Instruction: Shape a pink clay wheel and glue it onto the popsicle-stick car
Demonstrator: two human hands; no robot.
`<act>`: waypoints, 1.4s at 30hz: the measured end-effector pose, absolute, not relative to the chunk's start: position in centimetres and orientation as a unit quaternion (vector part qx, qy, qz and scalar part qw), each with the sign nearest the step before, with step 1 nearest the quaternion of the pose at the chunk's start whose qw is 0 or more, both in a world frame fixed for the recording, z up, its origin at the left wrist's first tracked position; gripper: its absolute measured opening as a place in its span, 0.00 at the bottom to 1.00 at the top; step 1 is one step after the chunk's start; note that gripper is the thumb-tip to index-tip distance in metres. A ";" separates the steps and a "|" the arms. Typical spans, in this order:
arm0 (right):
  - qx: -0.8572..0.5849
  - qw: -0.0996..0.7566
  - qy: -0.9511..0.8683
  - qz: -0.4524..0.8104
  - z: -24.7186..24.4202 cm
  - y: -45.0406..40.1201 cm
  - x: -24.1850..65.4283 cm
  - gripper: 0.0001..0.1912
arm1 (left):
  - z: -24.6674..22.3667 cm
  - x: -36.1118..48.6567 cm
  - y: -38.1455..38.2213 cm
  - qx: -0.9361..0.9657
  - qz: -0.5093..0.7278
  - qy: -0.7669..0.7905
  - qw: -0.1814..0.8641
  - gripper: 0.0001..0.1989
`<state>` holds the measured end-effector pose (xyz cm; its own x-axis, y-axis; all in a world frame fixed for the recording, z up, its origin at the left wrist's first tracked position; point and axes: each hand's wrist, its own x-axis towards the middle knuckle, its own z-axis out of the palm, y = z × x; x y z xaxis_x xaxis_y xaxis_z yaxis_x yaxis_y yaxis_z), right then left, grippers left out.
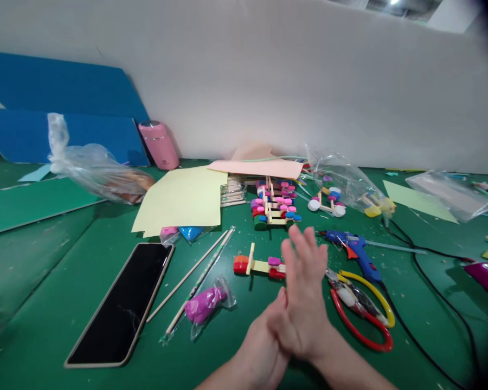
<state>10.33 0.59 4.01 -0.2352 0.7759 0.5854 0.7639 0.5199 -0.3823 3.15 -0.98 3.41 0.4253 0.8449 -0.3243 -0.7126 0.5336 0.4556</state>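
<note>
My right hand (pixel 305 292) is raised over the table with its fingers stretched upward, and its palm presses against my left hand (pixel 266 336). Most of the left hand's fingers are hidden behind the right. Anything between the palms is out of sight. Just beyond the hands lies a small stick-built piece (pixel 260 266) with red, orange and purple clay parts, partly covered by my fingers. Farther back, several similar pieces (pixel 274 203) stand close together in a row. A bag of purple clay (pixel 205 306) rests to the left of my hands.
Pliers (pixel 361 309) with red and yellow handles and a blue glue gun (pixel 353 249) with a black cable lie right. A phone (pixel 122 303) and thin wooden sticks (pixel 187 276) lie left. Behind are yellow paper (pixel 183 197), a pink bottle (pixel 159 145) and plastic bags (pixel 93 168).
</note>
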 end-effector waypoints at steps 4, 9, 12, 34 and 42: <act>-0.578 0.376 -0.721 -0.063 4.1 3.1 12.9 0.33 | 3.3 3.1 -1.5 0.076 0.435 0.189 0.877 0.14; -0.575 0.445 -0.687 -0.010 3.5 3.3 13.4 0.23 | 3.2 2.2 -0.9 0.068 0.447 0.228 0.862 0.12; -0.536 0.500 -0.668 0.124 4.0 2.3 13.8 0.15 | 3.2 1.6 -0.4 0.059 0.436 0.247 0.863 0.14; -0.490 0.406 -0.694 0.336 2.6 -0.6 16.0 0.05 | 2.7 1.5 -0.3 0.197 0.387 0.317 0.843 0.12; -0.439 0.448 -0.672 0.394 2.4 -0.4 15.7 0.18 | 2.8 1.0 0.0 0.212 0.421 0.323 0.820 0.08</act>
<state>15.74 -0.37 2.42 -0.2128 0.9430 0.2559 0.2364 0.3038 -0.9229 1.00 -0.05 2.79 0.4361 0.8282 -0.3520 -0.5542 0.5554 0.6200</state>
